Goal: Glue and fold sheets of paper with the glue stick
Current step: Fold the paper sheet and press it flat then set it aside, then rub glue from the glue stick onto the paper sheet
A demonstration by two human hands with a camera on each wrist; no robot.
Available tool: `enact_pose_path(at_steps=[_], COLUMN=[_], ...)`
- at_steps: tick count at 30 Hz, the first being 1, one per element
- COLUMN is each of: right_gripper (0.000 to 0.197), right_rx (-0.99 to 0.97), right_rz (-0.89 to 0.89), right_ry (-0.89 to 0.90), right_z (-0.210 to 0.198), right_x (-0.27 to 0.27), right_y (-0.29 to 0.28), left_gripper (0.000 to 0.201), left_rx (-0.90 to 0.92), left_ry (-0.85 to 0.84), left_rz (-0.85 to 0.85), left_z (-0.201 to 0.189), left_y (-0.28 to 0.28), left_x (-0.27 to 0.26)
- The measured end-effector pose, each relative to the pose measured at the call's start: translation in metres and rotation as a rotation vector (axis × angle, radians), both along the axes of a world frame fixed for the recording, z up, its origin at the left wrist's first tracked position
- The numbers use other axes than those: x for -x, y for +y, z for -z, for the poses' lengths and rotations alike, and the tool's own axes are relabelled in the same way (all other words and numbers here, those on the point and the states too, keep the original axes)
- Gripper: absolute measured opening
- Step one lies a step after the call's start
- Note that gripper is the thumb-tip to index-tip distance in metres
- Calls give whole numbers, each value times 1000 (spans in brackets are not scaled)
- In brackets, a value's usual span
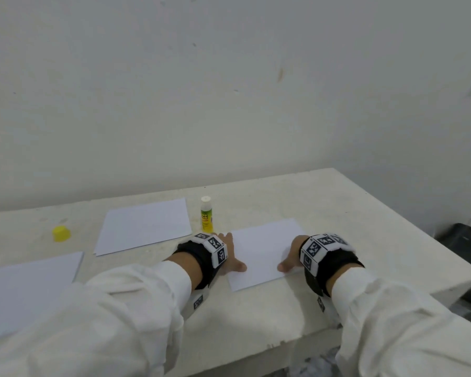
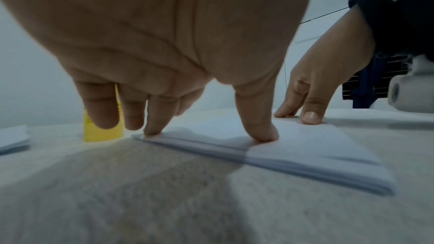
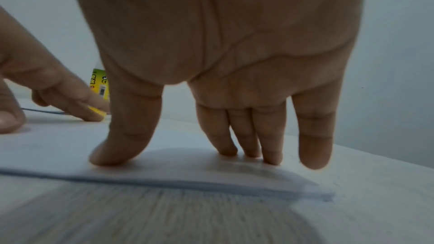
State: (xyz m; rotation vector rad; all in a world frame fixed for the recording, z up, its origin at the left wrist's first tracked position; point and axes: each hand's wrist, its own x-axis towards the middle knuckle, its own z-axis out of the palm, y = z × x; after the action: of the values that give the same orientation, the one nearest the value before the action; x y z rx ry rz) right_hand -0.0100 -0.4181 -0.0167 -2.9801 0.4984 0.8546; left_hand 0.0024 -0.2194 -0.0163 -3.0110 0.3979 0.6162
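A folded white sheet [image 1: 261,254] [image 2: 305,147] [image 3: 58,147] lies flat on the table in front of me. My left hand [image 1: 230,254] [image 2: 211,133] presses its left edge with straight fingers and thumb. My right hand [image 1: 290,258] [image 3: 187,157] presses its right part the same way, fingertips down on the paper. The uncapped glue stick [image 1: 207,214] [image 2: 103,131] [image 3: 99,84], yellow-green with a white tip, stands upright just behind my left hand. Its yellow cap [image 1: 61,233] sits far to the left.
Another white sheet [image 1: 144,225] lies behind and left of the folded one, and a third sheet [image 1: 27,289] at the near left. The pale table [image 1: 378,227] meets the wall at the back. A dark object [image 1: 465,240] lies beyond the table's right edge.
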Motion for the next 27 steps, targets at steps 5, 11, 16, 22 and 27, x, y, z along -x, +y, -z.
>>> enact_pose_path(at_steps=[5,11,16,22,27], right_gripper=[53,57,55,74,26], right_rx=[3,-11,-35,-110,-505], right_rz=[-30,-53,-85,-55,-258], right_ry=[-54,-75,-100,-207,-257], right_z=[-6,4,2,-19,-39], right_x=[13,8,15,38,74], right_y=[6,2,3,5,20], left_gripper=[116,120,82,38,15], left_rx=[39,315,749,979,1130], left_ry=[65,60,18,381,404], left_rz=[-60,-126,-440,-632,-785], left_z=[-14,-12,-13,-18,-14], left_y=[-6,-18,-16,-12,-9], left_x=[5,15,28,42,39])
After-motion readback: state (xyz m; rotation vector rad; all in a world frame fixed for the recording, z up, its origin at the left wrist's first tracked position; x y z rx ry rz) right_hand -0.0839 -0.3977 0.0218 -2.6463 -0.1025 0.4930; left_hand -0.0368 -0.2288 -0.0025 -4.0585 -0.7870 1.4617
